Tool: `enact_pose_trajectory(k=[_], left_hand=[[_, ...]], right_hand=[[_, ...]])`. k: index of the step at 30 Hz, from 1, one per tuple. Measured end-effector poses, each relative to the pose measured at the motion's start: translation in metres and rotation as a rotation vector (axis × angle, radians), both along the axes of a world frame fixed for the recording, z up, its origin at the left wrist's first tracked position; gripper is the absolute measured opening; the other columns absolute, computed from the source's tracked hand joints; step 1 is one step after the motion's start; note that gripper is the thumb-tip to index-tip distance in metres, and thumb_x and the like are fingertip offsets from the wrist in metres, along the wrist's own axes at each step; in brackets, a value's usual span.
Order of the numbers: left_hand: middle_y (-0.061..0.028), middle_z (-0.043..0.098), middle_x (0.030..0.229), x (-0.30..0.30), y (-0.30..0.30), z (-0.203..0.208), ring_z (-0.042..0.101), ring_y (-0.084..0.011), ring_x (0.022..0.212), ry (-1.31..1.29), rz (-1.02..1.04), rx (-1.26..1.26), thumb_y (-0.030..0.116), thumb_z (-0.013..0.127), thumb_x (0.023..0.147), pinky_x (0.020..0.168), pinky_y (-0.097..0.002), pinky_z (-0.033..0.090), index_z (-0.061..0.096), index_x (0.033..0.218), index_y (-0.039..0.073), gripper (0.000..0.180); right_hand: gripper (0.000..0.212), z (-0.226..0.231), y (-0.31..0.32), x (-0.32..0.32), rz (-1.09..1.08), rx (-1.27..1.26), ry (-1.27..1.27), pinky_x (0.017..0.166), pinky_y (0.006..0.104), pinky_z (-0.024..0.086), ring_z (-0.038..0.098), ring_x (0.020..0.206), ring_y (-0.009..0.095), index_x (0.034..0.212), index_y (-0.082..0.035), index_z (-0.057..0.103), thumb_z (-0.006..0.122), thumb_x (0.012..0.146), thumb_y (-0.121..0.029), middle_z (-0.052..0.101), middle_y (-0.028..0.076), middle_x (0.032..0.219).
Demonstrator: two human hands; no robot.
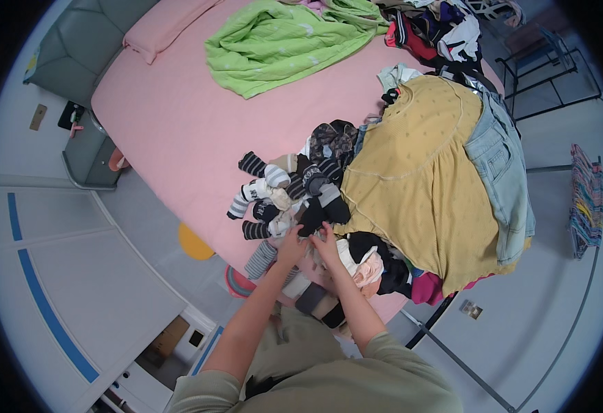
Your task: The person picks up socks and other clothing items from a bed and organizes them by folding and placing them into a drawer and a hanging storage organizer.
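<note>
Over the bed (pixel 177 131), by its near edge, the left hand (pixel 292 245) and right hand (pixel 326 246) meet at a black sock (pixel 311 214); whether they grasp, I cannot tell.

Fisheye head view, from above, facing down over the bed (pixel 171 117), close range

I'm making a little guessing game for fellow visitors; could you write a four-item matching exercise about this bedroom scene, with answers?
1. Pillow
2. Quilt
3. Denim garment
4. Sock pile

A. Light blue, beside the yellow garment
B. Pink, near the padded headboard
C. Mixed stripes and dark colours, with the person's left hand and right hand at its lower edge
D. Bright green and rumpled

Pairs: 1-B, 2-D, 3-A, 4-C
</note>
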State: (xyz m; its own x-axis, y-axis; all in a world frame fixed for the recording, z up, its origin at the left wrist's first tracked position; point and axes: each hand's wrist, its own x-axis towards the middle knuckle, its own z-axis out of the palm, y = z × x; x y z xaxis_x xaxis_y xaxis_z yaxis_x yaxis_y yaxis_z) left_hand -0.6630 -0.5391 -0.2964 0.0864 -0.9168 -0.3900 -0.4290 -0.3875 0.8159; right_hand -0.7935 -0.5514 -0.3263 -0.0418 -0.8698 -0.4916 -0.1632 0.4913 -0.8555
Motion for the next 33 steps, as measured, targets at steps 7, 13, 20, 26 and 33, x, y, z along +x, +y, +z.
enact_pose_trajectory(k=[7, 13, 20, 26, 33], left_hand=[[-0.0207, 0.051, 0.119, 0.006, -0.022, -0.020, 0.053, -0.0372, 0.106, 0.024, -0.024, -0.028, 0.011, 0.059, 0.075, 0.087, -0.0395, 0.045, 0.042, 0.127, 0.008, 0.055], [-0.0219, 0.053, 0.117, 0.004, -0.026, -0.006, 0.054, -0.0327, 0.106, 0.162, -0.036, 0.092, 0.012, 0.059, 0.076, 0.089, -0.0362, 0.043, 0.039, 0.126, 0.006, 0.054], [-0.0099, 0.054, 0.109, 0.012, -0.006, 0.020, 0.052, -0.0180, 0.105, 0.387, 0.080, -0.046, 0.005, 0.066, 0.075, 0.086, -0.0309, 0.044, 0.040, 0.121, 0.008, 0.052], [-0.0074, 0.054, 0.106, 0.034, 0.005, 0.087, 0.055, -0.0152, 0.097, 0.686, 0.171, -0.088, 0.001, 0.069, 0.075, 0.080, -0.0266, 0.048, 0.038, 0.120, 0.007, 0.055], [-0.0095, 0.053, 0.109, 0.079, 0.063, 0.127, 0.055, -0.0146, 0.101, 0.608, 0.249, -0.248, -0.004, 0.066, 0.077, 0.086, -0.0267, 0.047, 0.036, 0.122, 0.002, 0.054]], right_hand=[[0.060, 0.018, -0.021, 0.010, -0.345, 0.323, -0.444, 0.051, 0.0225, 0.047, 0.059, 0.064, 0.012, 0.133, -0.008, 0.028, 0.060, 0.083, -0.005, 0.055, 0.010, 0.101], [0.050, 0.016, -0.015, 0.014, -0.186, 0.238, -0.404, 0.044, 0.0208, 0.043, 0.057, 0.057, 0.010, 0.125, -0.008, 0.039, 0.063, 0.081, -0.007, 0.057, 0.001, 0.072], [0.039, 0.084, 0.002, 0.026, -0.131, 0.119, -0.335, 0.049, 0.0205, 0.042, 0.055, 0.060, 0.008, 0.116, -0.008, 0.050, 0.066, 0.082, -0.017, 0.057, 0.002, 0.081], [0.038, 0.124, 0.012, 0.039, 0.061, -0.080, -0.121, 0.057, 0.0220, 0.042, 0.051, 0.063, 0.009, 0.113, -0.003, 0.055, 0.065, 0.082, -0.023, 0.056, 0.006, 0.093], [0.043, 0.197, 0.055, 0.078, 0.312, -0.321, -0.024, 0.062, 0.0236, 0.041, 0.048, 0.071, 0.011, 0.120, -0.001, 0.052, 0.062, 0.084, -0.021, 0.053, 0.006, 0.097]])
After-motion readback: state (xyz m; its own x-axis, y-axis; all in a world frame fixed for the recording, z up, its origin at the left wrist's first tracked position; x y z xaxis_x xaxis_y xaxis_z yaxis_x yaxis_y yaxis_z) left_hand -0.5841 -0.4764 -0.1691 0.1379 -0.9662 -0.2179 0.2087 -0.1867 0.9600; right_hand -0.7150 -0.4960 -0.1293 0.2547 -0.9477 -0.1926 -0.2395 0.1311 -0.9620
